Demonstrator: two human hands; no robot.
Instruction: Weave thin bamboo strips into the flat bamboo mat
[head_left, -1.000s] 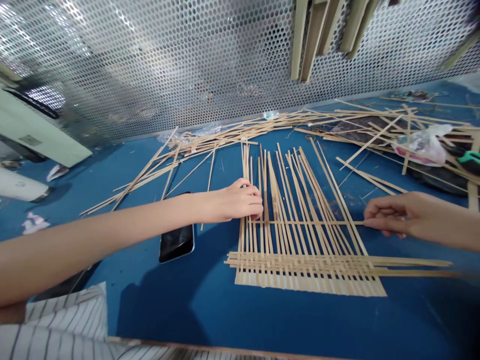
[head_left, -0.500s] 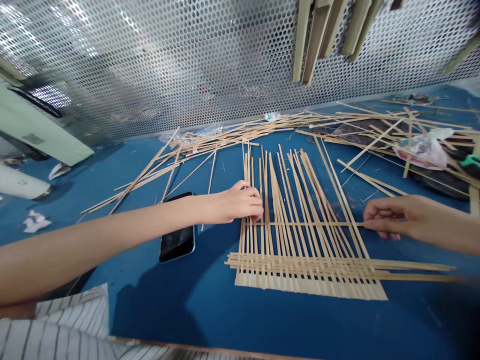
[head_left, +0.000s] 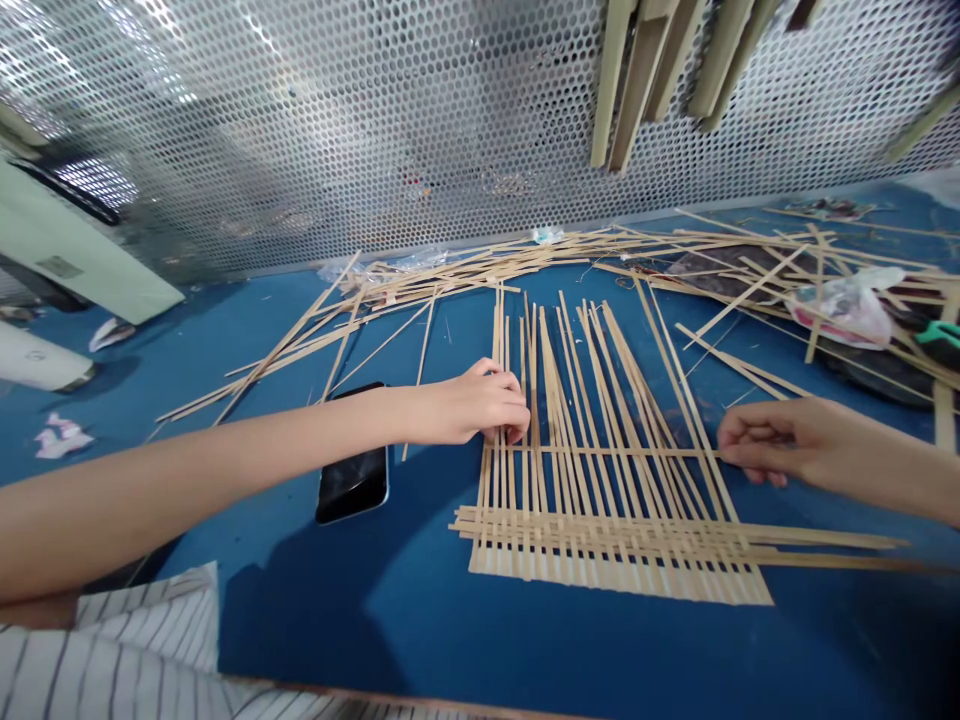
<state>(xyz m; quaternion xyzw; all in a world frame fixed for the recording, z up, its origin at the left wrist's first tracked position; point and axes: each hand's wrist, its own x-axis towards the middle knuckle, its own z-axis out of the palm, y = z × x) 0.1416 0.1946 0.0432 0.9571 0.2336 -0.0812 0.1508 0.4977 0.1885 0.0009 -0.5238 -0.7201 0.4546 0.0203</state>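
Observation:
A half-woven mat of thin bamboo strips (head_left: 600,480) lies on the blue table (head_left: 450,620), its upright strips fanning away from me. One thin horizontal strip (head_left: 615,451) runs across the uprights. My right hand (head_left: 780,445) pinches that strip's right end. My left hand (head_left: 480,405) rests curled on the mat's left uprights, fingertips pressing where the strip's left end lies. Several horizontal strips sit woven near the mat's lower edge.
A black phone (head_left: 352,480) lies left of the mat under my left forearm. Loose bamboo strips (head_left: 525,262) pile along the perforated metal wall (head_left: 375,120). A plastic bag (head_left: 847,305) and a green-handled tool (head_left: 941,335) sit at far right.
My right hand has shifted slightly left, pushing the horizontal strip further through the uprights. My left hand stays in place.

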